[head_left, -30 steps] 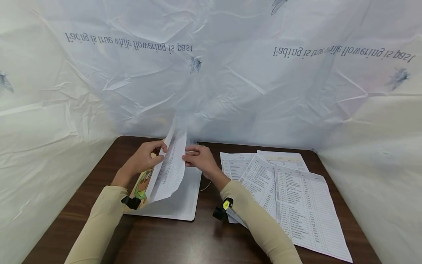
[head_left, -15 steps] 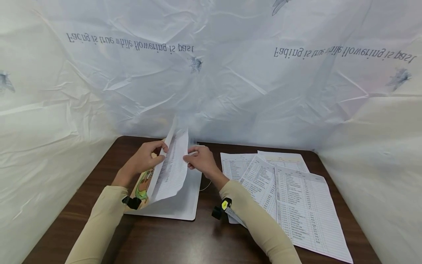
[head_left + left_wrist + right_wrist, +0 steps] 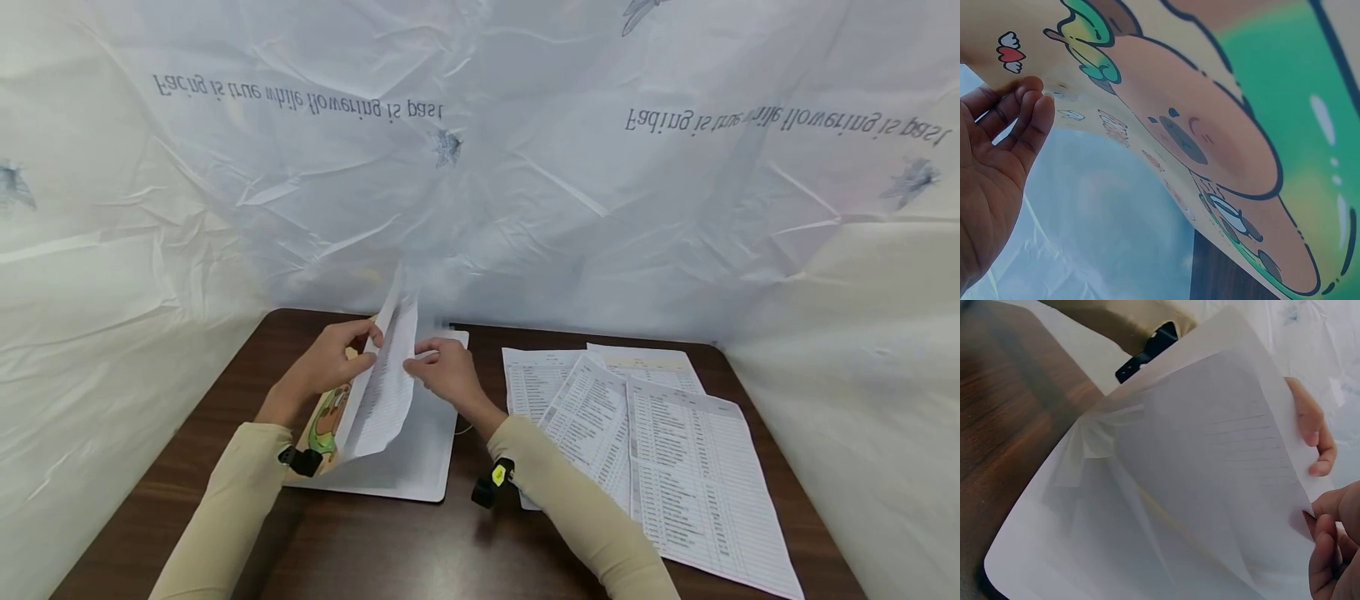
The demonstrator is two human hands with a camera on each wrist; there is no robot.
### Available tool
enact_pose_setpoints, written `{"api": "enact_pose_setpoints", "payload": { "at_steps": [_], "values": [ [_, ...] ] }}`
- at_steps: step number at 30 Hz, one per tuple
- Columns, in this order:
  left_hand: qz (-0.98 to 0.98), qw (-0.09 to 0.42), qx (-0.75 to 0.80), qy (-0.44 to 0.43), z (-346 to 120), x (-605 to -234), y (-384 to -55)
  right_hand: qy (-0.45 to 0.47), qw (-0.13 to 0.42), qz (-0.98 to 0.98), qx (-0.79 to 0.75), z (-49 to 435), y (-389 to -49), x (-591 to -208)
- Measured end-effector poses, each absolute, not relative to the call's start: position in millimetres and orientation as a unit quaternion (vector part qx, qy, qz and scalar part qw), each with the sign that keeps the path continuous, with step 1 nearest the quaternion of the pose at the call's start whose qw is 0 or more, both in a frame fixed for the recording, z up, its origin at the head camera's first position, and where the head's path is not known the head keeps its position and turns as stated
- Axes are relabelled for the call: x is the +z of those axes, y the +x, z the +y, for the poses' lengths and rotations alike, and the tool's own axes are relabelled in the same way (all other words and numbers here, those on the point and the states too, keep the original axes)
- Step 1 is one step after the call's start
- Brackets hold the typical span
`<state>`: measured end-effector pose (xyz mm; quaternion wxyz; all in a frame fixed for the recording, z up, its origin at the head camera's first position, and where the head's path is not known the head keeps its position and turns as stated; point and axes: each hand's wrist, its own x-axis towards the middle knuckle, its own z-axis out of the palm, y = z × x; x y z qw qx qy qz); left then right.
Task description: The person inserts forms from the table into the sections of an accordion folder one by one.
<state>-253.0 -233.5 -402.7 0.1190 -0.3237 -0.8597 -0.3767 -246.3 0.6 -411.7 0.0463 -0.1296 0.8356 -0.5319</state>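
Note:
My left hand (image 3: 324, 362) pinches the raised edge of a yellow cover (image 3: 1197, 119) printed with cartoon animals, holding it tilted up with its white inner side to the right. Beside that, my right hand (image 3: 450, 375) pinches the right edge of a printed paper sheet (image 3: 386, 400) between thumb and fingers. The sheet stands up, bowed, in the opened folder. Beneath lies the folder's smooth white back board (image 3: 420, 475), flat on the table. In the right wrist view, thumb and fingertips (image 3: 1329, 509) are at the sheet's edge, and left-hand fingers show behind the cover.
To the right, several overlapping printed sheets (image 3: 690, 467) lie on the dark wooden table (image 3: 390, 550). A thin cord loop (image 3: 465, 429) shows by the board's right edge. White plastic sheeting (image 3: 495, 208) with lettering hangs behind and at both sides.
My right hand first shifts slightly right, then moves left with the sheet's edge, bringing the sheet nearer the cover. The left hand and the cover stay almost still.

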Motion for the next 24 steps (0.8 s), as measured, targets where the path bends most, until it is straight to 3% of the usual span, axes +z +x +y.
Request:
{"api": "enact_pose_setpoints", "payload": {
  "at_steps": [24],
  "values": [
    [-0.864, 0.121, -0.372, -0.316, -234.0, -401.7, -252.1, -0.184, 0.003, 0.837, -0.515, 2.8, -246.0, -414.7]
  ]
}}
